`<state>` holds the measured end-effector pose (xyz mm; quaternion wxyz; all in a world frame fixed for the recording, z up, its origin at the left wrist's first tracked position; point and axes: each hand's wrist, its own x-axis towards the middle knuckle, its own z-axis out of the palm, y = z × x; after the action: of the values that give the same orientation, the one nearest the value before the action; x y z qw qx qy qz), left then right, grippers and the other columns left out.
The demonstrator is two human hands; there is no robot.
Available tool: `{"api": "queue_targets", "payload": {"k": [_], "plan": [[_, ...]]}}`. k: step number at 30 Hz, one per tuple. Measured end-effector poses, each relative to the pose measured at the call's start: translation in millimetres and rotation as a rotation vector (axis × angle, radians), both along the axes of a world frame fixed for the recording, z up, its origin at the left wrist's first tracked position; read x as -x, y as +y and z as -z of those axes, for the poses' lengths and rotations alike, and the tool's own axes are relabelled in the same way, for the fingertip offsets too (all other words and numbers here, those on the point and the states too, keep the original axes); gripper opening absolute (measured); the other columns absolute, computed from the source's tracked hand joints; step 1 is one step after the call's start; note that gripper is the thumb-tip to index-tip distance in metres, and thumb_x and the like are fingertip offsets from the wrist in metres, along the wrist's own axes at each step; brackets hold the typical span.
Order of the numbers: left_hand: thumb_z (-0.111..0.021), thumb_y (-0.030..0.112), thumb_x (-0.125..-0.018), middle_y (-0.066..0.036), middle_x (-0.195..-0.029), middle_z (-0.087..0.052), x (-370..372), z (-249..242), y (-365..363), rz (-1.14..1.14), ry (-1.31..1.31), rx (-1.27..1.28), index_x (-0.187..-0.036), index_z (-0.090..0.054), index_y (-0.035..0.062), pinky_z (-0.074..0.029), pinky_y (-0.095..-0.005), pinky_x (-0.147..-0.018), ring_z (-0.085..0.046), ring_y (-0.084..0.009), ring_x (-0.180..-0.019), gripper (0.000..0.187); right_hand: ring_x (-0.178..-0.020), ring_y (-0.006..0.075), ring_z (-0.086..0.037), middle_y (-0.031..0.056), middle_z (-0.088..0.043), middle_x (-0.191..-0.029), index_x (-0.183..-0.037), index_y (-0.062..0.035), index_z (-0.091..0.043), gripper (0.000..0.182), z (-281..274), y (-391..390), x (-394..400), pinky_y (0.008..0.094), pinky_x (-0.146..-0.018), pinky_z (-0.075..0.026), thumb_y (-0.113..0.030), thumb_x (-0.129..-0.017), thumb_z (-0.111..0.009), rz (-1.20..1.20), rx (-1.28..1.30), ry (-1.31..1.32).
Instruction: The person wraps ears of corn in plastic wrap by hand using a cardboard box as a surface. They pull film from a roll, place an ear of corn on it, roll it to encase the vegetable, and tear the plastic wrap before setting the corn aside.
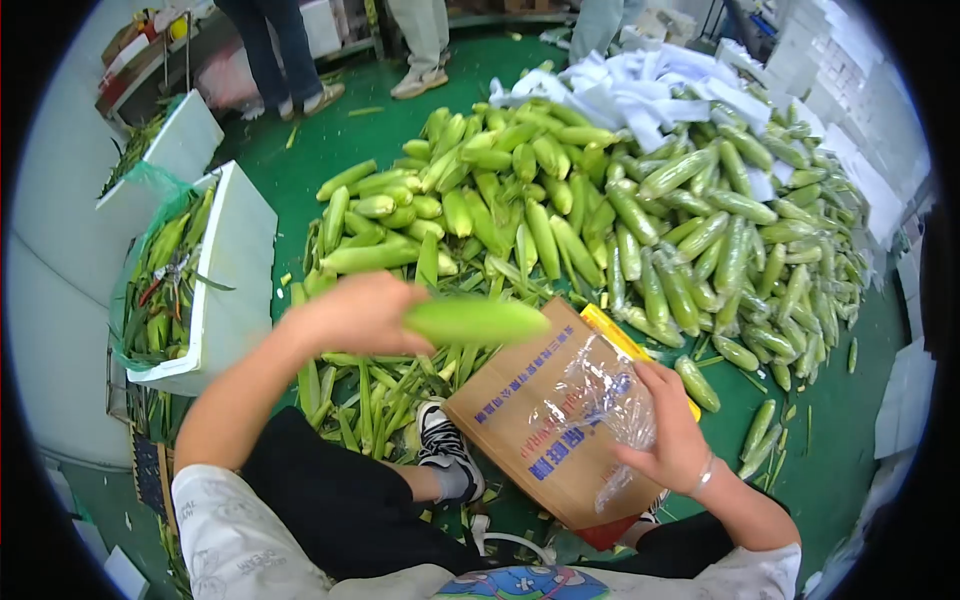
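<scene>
Head view: left hand [370, 312] grips the corn [485, 320]; right hand [680, 430], half open, meets plastic film [605, 405]. Spread film flat on the box [510, 400].

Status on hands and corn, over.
Left hand holding corn. Right hand spread at film on box. Husks beside box, none seen on top.

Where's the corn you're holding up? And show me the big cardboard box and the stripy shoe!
Held corn [482, 321]: head view, middle of its green husk.
Cardboard box [492, 392]: head view, bare brown top.
Stripy shoe [441, 436]: head view, its black-and-white upper.
</scene>
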<state>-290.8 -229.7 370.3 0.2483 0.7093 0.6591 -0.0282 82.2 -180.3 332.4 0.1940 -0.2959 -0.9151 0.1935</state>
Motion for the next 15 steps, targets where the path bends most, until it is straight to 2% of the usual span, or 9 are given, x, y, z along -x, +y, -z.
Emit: {"api": "queue_targets", "payload": {"k": [3, 5, 6, 8, 9, 10, 12, 13, 15], "plan": [[-0.079, 0.04, -0.073, -0.016, -0.083, -0.067, -83, -45, -39, 0.261, -0.163, -0.145, -0.104, -0.065, 0.004, -0.052, -0.0419, -0.07, -0.067, -0.0317, -0.077, 0.05, -0.095, 0.0335, -0.063, 0.0169, -0.062, -0.105, -0.13, -0.0015, -0.045, 0.07, -27, -39, 2, 0.0381, -0.085, -0.05, -0.018, -0.072, -0.079, 0.01, -0.256, 0.009], [-0.079, 0.035, -0.076, -0.012, -0.091, -0.067, -122, -61, -58, 0.058, -0.575, -0.327, -0.109, -0.062, 0.0027, -0.052, -0.038, -0.079, -0.067, -0.0234, -0.086, 0.05, -0.116, 0.0288, -0.054, 0.0176, -0.053, -0.127, -0.134, 0.0007, -0.041, 0.079, -14, -62, -15, 0.038, -0.1, -0.041, -0.023, -0.071, -0.083, 0.077, 0.523, -0.022], [-0.079, 0.035, -0.076, -0.012, -0.091, -0.067, -137, -56, -60, 0.075, -0.573, -0.339, -0.109, -0.062, 0.0027, -0.052, -0.038, -0.079, -0.067, -0.0234, -0.086, 0.05, -0.116, 0.0288, -0.054, 0.0176, -0.053, -0.127, -0.134, 0.0007, -0.041, 0.079, -13, -69, -19, 0.038, -0.1, -0.041, -0.023, -0.071, -0.083, 0.087, 0.507, -0.014], [-0.076, 0.027, -0.082, -0.009, -0.103, -0.065, -162, -21, -54, -0.298, -1.568, -0.383, -0.117, -0.057, 0.0015, -0.048, -0.0352, -0.091, -0.062, -0.0191, -0.099, 0.048, -0.102, 0.0257, -0.062, 0.0129, -0.062, -0.104, -0.128, -0.0013, -0.045, 0.07, -14, -92, -21, 0.0369, -0.088, -0.049, -0.025, -0.073, -0.082, 0.133, 0.599, 0.458], [-0.072, 0.023, -0.087, -0.01, -0.114, -0.061, -178, -10, -56, -0.268, -1.645, -0.191, -0.125, -0.05, 0.0018, -0.043, -0.0351, -0.098, -0.058, -0.0203, -0.108, 0.048, -0.103, 0.0216, -0.061, 0.0116, -0.061, -0.105, -0.128, 0.0008, -0.044, 0.067, -28, -99, -19, 0.0365, -0.087, -0.049, -0.027, -0.078, -0.079, 0.132, 0.668, 0.482], [-0.072, 0.023, -0.087, -0.01, -0.114, -0.061, -195, 7, -54, -0.248, -1.639, -0.166, -0.125, -0.05, 0.0018, -0.043, -0.0351, -0.098, -0.058, -0.0203, -0.108, 0.048, -0.103, 0.0216, -0.061, 0.0116, -0.061, -0.105, -0.128, 0.0008, -0.044, 0.067, -27, -103, -19, 0.0365, -0.087, -0.049, -0.027, -0.078, -0.079, 0.157, 0.666, 0.498], [-0.071, 0.018, -0.087, -0.01, -0.114, -0.061, -224, 32, -44, -0.206, -1.381, -0.246, -0.124, -0.049, 0.003, -0.046, -0.0339, -0.095, -0.059, -0.0191, -0.106, 0.046, -0.102, 0.0209, -0.061, 0.0117, -0.061, -0.104, -0.13, 0.0027, -0.042, 0.069, -6, -95, -19, 0.0363, -0.088, -0.049, -0.027, -0.08, -0.078, 0.034, 0.476, 0.502], [-0.073, 0.013, -0.084, -0.009, -0.111, -0.062, -228, 26, -42, -0.245, -1.412, -0.2, -0.122, -0.049, 0.0037, -0.047, -0.0333, -0.093, -0.059, -0.0177, -0.105, 0.046, -0.091, 0.0181, -0.063, 0.01, -0.062, -0.097, -0.122, 0.0017, -0.049, 0.052, 3, -85, -29, 0.0324, -0.08, -0.051, -0.025, -0.085, -0.073, -0.002, 0.444, 0.42], [-0.074, 0.009, -0.081, -0.009, -0.11, -0.062, -237, 21, -46, -0.229, -1.425, -0.251, -0.121, -0.049, 0.0037, -0.048, -0.0329, -0.092, -0.06, -0.0172, -0.104, 0.047, -0.085, 0.0159, -0.063, 0.009, -0.062, -0.094, -0.116, 0.001, -0.052, 0.042, -21, -75, -49, 0.0305, -0.076, -0.051, -0.023, -0.087, -0.071, 0.154, 0.372, 0.49]]}}
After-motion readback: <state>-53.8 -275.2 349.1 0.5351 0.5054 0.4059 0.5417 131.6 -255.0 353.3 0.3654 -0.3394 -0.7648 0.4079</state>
